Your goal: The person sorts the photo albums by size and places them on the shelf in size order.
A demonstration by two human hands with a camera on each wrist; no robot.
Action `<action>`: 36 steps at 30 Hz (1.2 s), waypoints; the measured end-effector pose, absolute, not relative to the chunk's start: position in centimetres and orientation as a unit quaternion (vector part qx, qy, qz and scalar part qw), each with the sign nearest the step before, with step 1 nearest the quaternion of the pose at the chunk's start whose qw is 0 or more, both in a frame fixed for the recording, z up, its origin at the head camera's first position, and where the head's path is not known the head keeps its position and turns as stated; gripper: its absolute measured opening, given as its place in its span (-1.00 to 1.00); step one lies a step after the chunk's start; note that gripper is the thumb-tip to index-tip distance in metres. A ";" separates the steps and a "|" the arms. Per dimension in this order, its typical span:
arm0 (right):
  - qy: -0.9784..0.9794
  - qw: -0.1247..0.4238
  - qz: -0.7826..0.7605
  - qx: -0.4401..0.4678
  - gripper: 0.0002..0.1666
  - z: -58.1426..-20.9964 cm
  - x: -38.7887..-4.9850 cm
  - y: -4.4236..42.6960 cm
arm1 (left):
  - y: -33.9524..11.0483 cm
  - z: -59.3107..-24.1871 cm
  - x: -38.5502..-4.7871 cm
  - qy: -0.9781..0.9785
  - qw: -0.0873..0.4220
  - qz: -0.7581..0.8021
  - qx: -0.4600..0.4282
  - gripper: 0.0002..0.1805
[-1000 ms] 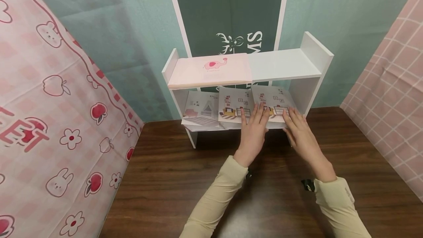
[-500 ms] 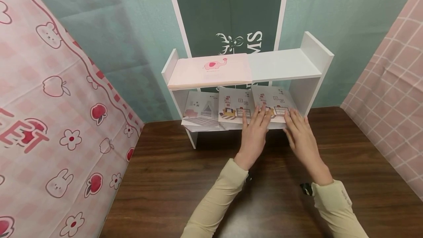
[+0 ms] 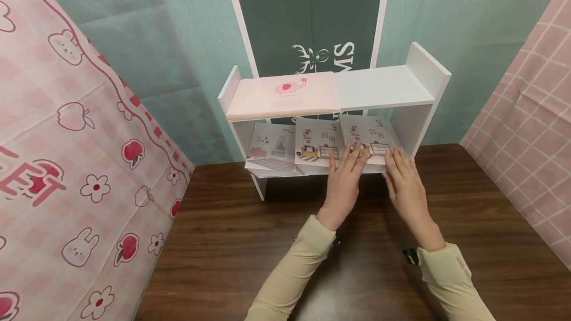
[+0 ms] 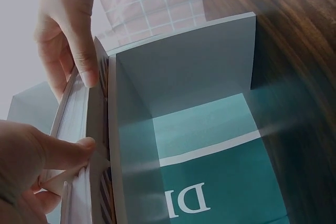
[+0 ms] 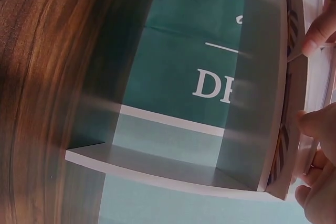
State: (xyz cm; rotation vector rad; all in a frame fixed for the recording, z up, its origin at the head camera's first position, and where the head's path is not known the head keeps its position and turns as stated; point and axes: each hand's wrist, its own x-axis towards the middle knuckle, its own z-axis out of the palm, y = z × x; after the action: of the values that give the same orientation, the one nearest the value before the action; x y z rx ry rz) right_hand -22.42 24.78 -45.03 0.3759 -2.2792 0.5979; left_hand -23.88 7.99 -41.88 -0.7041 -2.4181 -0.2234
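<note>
In the head view, three stacks of booklets with illustrated covers lie side by side on the lower board of a white shelf unit. My left hand grips the front left part of the right stack, close to the middle stack. At its front right corner, my right hand holds the same stack. Both wrist views show my thumbs at the lower part of the page edges, with the other fingers higher up and partly hidden. The left stack lies untouched.
On the upper board, a pink book with an elephant picture covers the left half. The unit stands on a dark wooden table. A pink patterned cloth hangs on the left, a pink checked one on the right.
My left hand has shifted slightly right and my right hand has drawn slightly left, while both stay at the right stack. The stacks look almost unmoved.
</note>
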 end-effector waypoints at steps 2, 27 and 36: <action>-0.887 0.370 0.233 0.146 -0.31 -45.1 -22.5 24.7 | 8.0 -41.9 -23.9 -0.914 0.294 -0.087 -0.268 -0.15; -0.881 0.380 0.247 0.137 -0.29 -45.1 -22.6 24.3 | 7.7 -41.6 -23.9 -0.912 0.278 -0.109 -0.281 -0.08; -0.881 0.374 0.258 0.131 -0.24 -45.3 -22.2 24.4 | 7.6 -42.1 -23.6 -0.898 0.314 -0.104 -0.289 -0.29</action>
State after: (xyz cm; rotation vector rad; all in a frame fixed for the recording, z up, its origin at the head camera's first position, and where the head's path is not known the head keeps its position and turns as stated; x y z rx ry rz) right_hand -22.22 24.38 -45.32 0.3344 -2.2568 0.6597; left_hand -23.64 7.56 -42.15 -0.7618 -2.3687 -0.2731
